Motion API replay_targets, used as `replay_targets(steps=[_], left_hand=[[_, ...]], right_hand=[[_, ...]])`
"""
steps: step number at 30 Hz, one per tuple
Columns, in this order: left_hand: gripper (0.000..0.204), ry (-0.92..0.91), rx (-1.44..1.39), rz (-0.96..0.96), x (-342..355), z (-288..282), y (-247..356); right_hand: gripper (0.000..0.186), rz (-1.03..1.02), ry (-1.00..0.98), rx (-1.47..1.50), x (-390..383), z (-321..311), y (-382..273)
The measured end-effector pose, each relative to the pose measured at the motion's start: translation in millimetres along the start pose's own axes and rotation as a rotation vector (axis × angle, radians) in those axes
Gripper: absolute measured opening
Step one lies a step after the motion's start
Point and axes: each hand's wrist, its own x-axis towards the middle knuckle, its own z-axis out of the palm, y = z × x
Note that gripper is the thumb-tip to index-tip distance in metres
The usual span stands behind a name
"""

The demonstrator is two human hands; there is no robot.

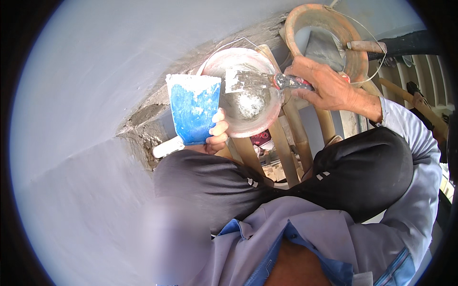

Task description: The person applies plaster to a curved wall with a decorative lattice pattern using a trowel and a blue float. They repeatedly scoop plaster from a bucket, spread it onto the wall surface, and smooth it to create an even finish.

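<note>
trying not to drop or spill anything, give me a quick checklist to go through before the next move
1. Scraper secure in the right hand: ok, gripped by its handle.
2. Blue spatula secure in the left hand: ok, fingers at its lower right edge.
3. Scraper blade clean: not ok, whitish material on it.
4. Pale bucket steady: cannot tell, its base is hidden.
5. Trowel inside the orange bucket: ok, handle across the rim.

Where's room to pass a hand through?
Likely between the tan round poles, right of the white-smeared round bucket, beside the black-trousered right knee. Crowded: around that bucket, where left hand, blue flat scraper, steel-bladed putty knife and right hand gather.
</note>
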Motion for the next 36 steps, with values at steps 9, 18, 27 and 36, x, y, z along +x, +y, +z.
replay_targets(steps=[9, 18, 27, 36], left_hand=[[0.026, -0.177, -0.056, 0.009, 11.4, -10.7, -4.3], [0.02, -0.197, -0.039, -0.062, 13.5, -5.5, -0.2], [0.02, -0.203, -0.176, -0.089, 12.0, -8.9, -7.1], [0.026, -0.17, -0.266, -0.053, 4.3, -10.0, -13.5]], right_hand=[[0.037, -0.022, 0.033, -0.018, 8.2, 12.4, 0.1], [0.036, 0.04, -0.02, -0.053, 11.9, 12.5, -0.8], [0.036, 0.025, -0.033, -0.048, 20.2, 10.2, -5.9], [0.036, 0.017, -0.052, -0.006, 23.3, 10.7, -5.7]])
